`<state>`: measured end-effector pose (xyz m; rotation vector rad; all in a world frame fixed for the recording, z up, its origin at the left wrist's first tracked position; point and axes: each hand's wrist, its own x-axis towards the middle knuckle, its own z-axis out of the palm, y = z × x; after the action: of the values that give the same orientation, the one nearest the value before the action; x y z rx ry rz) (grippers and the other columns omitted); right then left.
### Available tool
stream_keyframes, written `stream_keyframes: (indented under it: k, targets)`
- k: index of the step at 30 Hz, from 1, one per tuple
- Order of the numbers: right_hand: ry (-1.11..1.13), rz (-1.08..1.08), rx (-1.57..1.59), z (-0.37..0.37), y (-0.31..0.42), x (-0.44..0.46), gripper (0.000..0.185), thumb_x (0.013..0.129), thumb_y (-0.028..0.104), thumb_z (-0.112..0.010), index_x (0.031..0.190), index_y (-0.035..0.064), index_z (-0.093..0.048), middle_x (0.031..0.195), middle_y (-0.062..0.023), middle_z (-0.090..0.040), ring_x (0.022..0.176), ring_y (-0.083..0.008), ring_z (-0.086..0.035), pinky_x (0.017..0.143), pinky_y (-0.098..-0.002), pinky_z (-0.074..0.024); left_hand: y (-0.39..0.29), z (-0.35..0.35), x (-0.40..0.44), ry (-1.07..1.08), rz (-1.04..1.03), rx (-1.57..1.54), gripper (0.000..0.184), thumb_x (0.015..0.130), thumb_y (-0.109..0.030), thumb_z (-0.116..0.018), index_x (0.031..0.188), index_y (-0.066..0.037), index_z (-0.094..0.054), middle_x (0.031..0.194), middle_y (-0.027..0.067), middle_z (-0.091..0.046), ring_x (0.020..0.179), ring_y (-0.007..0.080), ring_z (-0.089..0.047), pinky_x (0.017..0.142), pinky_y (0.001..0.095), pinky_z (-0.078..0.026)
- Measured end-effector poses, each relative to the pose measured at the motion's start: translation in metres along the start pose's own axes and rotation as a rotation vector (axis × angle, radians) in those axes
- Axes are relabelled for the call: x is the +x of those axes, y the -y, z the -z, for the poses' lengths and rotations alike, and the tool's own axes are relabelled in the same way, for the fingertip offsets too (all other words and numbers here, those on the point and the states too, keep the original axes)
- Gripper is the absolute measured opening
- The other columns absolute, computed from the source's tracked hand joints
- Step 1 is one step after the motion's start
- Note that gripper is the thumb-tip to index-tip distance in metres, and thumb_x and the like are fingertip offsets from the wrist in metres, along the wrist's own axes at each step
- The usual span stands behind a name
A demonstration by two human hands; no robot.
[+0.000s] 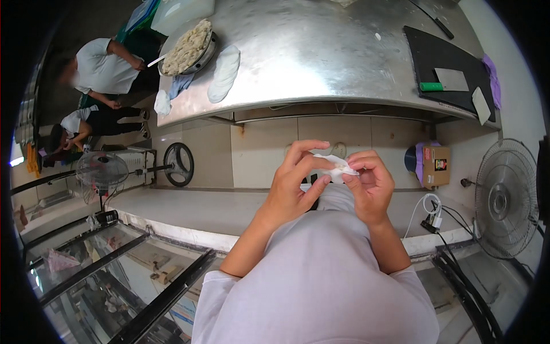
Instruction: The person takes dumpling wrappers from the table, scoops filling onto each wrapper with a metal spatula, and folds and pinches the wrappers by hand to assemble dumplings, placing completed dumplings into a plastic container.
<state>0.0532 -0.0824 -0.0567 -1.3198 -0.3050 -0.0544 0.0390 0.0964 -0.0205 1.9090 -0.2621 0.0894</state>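
Observation:
A small white piece of what looks like thin dough (338, 166) is held between both hands in front of the white shirt. My left hand (295, 186) pinches its left side with thumb and fingers, one finger raised above. On the right side, my right hand (371, 186) has its thumb and fingertips closed on the edge. A little pale matter shows in the folds of the piece. Beyond the hands, on the steel table (321, 57), a metal bowl (211, 54) holds a heap of pale chunky filling (186, 49), with a white-handled utensil.
Folded white cloth (224, 74) lies beside the bowl. A cleaver (452, 79) rests on a black board (438, 57) at the right. Fans (503, 198) stand at both sides, and a cardboard box (436, 166) is on the floor. Two people (106, 66) are at the left.

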Motion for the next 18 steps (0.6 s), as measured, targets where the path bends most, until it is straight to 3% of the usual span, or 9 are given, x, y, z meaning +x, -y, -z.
stream_keyframes:
  k: [8, 12, 14, 15, 16, 18]
  targets:
    - [-0.023, -0.008, 0.033, -0.002, -0.004, -0.004, 0.016, 0.088, -0.002, -0.068, 0.099, -0.0035, -0.056, 0.102, -0.0121, -0.055, 0.088, -0.0135, -0.055, 0.076, -0.0240, -0.0484, 0.013, -0.005, -0.007, -0.130, -0.197, 0.054, 0.019, 0.074, 0.005, -0.073, 0.086, -0.005, -0.062, 0.127, 0.0161, -0.054, 0.098, 0.0260, -0.059, 0.084, 0.0343, -0.049]
    - [-0.082, -0.008, 0.078, -0.005, -0.007, -0.009, 0.017, 0.088, -0.003, -0.067, 0.100, -0.0031, -0.056, 0.103, -0.0126, -0.055, 0.089, -0.0144, -0.054, 0.078, -0.0258, -0.0470, 0.018, -0.026, -0.009, -0.279, -0.299, -0.063, 0.028, 0.075, 0.004, -0.075, 0.096, -0.004, -0.059, 0.127, 0.0174, -0.054, 0.099, 0.0230, -0.058, 0.084, 0.0317, -0.048]
    - [-0.094, -0.002, 0.101, -0.006, -0.007, -0.010, 0.017, 0.088, -0.003, -0.067, 0.100, -0.0030, -0.056, 0.104, -0.0129, -0.055, 0.090, -0.0151, -0.053, 0.080, -0.0267, -0.0469, 0.016, -0.040, -0.010, -0.491, -0.163, -0.508, 0.045, 0.075, 0.004, -0.076, 0.113, -0.003, -0.053, 0.126, 0.0180, -0.054, 0.101, 0.0205, -0.057, 0.085, 0.0302, -0.047]
    - [-0.095, 0.015, 0.107, -0.008, -0.006, -0.009, 0.017, 0.087, -0.003, -0.067, 0.101, -0.0030, -0.056, 0.104, -0.0131, -0.055, 0.090, -0.0155, -0.053, 0.080, -0.0273, -0.0466, 0.015, -0.044, -0.012, -0.464, -0.078, -0.605, 0.056, 0.079, 0.003, -0.075, 0.126, -0.002, -0.044, 0.125, 0.0159, -0.054, 0.104, 0.0186, -0.057, 0.087, 0.0304, -0.047]
    - [-0.096, 0.034, 0.113, -0.008, -0.005, -0.009, 0.018, 0.087, -0.003, -0.067, 0.101, -0.0030, -0.056, 0.105, -0.0134, -0.055, 0.091, -0.0159, -0.053, 0.081, -0.0279, -0.0463, 0.019, -0.045, -0.017, -0.465, -0.081, -0.607, 0.056, 0.079, 0.003, -0.075, 0.126, -0.002, -0.044, 0.125, 0.0159, -0.054, 0.104, 0.0186, -0.057, 0.087, 0.0304, -0.047]
    - [-0.094, 0.034, 0.106, -0.009, -0.005, -0.009, 0.017, 0.087, -0.003, -0.068, 0.100, -0.0030, -0.056, 0.105, -0.0136, -0.056, 0.091, -0.0160, -0.054, 0.081, -0.0279, -0.0465, 0.033, -0.049, -0.030, -0.262, 0.176, -0.937, 0.051, 0.082, 0.000, -0.074, 0.126, -0.001, -0.047, 0.125, 0.0133, -0.053, 0.106, 0.0176, -0.056, 0.087, 0.0306, -0.048]
